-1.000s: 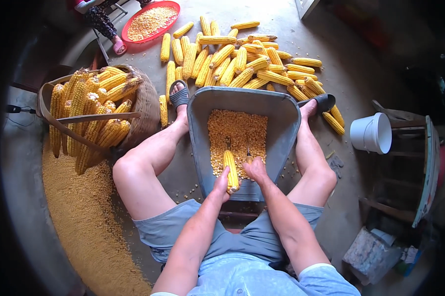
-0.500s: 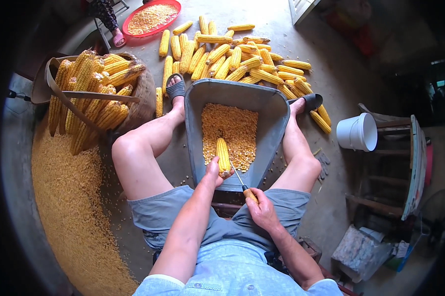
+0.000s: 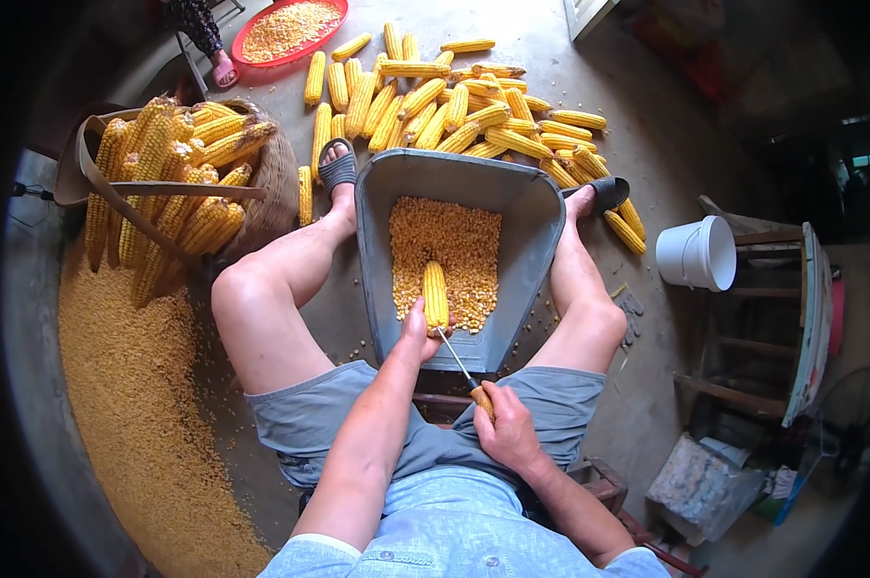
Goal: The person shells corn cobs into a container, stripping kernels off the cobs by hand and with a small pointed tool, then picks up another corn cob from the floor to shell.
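Observation:
My left hand (image 3: 425,330) is closed around the lower end of a yellow corn cob (image 3: 435,292), which points away from me over a grey metal tub (image 3: 524,207). Loose kernels (image 3: 445,241) cover much of the tub's bottom. In my right hand (image 3: 509,427) is a screwdriver-like tool with a thin metal shaft and a brown corn-cob-like handle (image 3: 482,400). The shaft's tip meets the near end of the cob, by my left fingers; the exact contact is hidden.
Corn cobs (image 3: 425,106) lie heaped beyond the tub. At left stand a wicker basket (image 3: 279,183) of cobs and a kernel pile (image 3: 146,414). A red tray (image 3: 237,48) of kernels sits near another person's foot (image 3: 225,72). At right are a white bucket (image 3: 690,255) and wooden rack (image 3: 791,318).
The tool's tip has shifted left onto the cob's near end, and my right hand has moved slightly down and left. The cob stays in my left hand.

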Demonstrator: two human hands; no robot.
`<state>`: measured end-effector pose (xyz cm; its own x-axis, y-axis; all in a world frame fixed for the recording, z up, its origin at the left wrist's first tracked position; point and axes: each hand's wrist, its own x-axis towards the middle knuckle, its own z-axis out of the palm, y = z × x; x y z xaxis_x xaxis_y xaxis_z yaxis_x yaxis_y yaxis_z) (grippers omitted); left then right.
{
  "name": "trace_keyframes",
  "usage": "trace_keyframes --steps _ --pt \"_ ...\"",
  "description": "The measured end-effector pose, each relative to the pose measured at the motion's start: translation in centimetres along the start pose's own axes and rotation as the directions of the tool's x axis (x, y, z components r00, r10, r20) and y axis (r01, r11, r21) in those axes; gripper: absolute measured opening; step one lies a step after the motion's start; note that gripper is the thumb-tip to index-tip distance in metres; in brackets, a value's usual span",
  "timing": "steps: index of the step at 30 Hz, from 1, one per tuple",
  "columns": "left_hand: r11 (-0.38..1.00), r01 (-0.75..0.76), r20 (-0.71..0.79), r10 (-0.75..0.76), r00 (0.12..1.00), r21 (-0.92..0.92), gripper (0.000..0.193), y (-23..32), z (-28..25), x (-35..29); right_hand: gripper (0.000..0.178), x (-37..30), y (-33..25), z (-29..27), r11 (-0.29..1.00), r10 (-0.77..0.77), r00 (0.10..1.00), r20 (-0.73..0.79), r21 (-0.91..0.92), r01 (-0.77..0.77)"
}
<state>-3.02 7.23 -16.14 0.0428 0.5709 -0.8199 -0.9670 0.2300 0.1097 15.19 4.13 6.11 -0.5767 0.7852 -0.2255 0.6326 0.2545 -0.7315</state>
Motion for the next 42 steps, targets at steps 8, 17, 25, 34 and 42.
trace_keyframes --steps 8,17,25,34,42 --pt "0.996 -0.028 -0.034 0.026 0.999 -0.084 0.045 -0.3 0.1 1.0 0.034 0.2 -0.3 0.6 0.999 -0.009 0.999 -0.052 -0.039 0.007" --pt "1.0 0.027 -0.037 -0.028 0.999 -0.014 0.049 0.0 1.1 -0.3 0.036 0.5 0.0 1.0 0.993 0.004 0.996 -0.093 -0.118 -0.015" --pt "0.998 -0.012 -0.026 0.01 1.0 -0.069 0.053 -0.1 1.2 0.1 0.036 0.4 -0.2 0.9 0.988 0.029 0.998 -0.061 -0.148 -0.038" --pt "0.998 -0.011 -0.027 0.009 1.0 -0.068 0.056 -0.4 1.8 0.0 0.039 0.5 -0.1 1.2 0.971 0.042 0.998 -0.045 -0.232 -0.052" --pt "0.999 -0.031 -0.099 0.034 0.995 0.025 0.055 -1.0 1.2 0.9 0.039 1.0 -0.2 2.3 0.932 0.068 0.998 -0.002 -0.356 -0.065"
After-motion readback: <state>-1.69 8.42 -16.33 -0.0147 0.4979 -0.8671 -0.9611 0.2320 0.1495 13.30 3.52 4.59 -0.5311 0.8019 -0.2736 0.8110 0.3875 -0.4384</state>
